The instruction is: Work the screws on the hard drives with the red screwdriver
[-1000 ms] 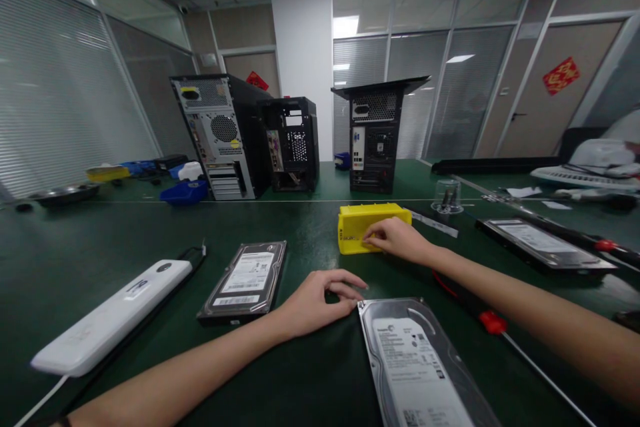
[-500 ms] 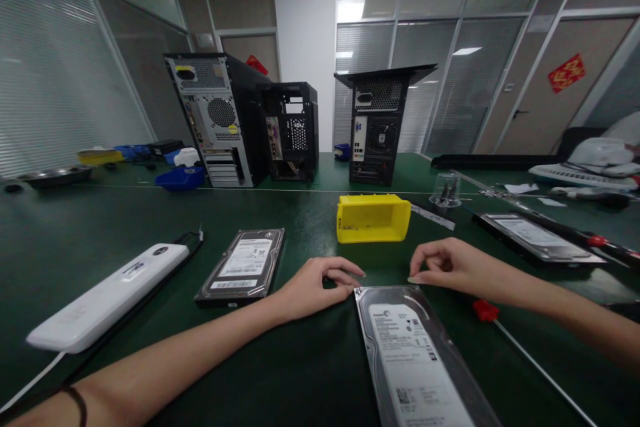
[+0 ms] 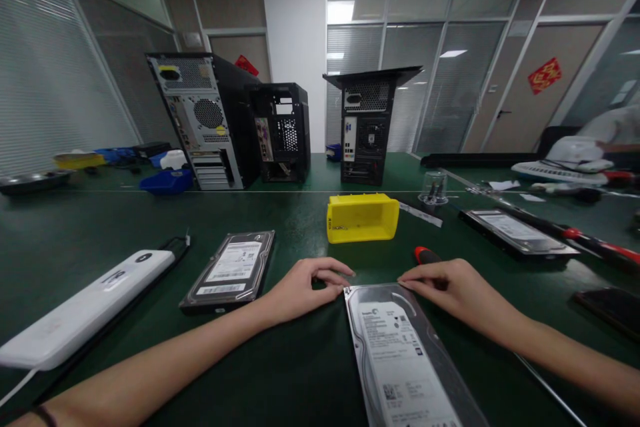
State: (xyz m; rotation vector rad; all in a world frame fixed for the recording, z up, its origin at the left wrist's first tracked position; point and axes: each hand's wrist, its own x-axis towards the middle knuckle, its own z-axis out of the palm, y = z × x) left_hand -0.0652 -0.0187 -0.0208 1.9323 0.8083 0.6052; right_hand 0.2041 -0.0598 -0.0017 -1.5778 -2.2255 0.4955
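Note:
A silver hard drive (image 3: 400, 353) with a white label lies label-up in front of me, its near end cut off by the frame. My left hand (image 3: 313, 287) is at its far left corner, thumb and fingertips closed about that corner. At the far right corner, my right hand (image 3: 440, 287) pinches thumb and forefinger together; anything between them is too small to make out. Beneath the right hand lies a long screwdriver (image 3: 425, 255), its red and black handle end showing beyond the fingers and its shaft below the wrist. An open yellow bin (image 3: 363, 219) stands beyond the drive.
Other hard drives lie to the left (image 3: 233, 270) and right (image 3: 515, 230). A white power strip (image 3: 90, 307) sits far left. Computer cases (image 3: 200, 120) stand at the back. A clear cup (image 3: 433, 188) holds small dark items. A dark phone-like slab (image 3: 610, 310) lies right.
My right hand has moved down to the drive's far right corner, uncovering the screwdriver's handle end and covering its middle. My left hand stays at its corner. The view has turned slightly right.

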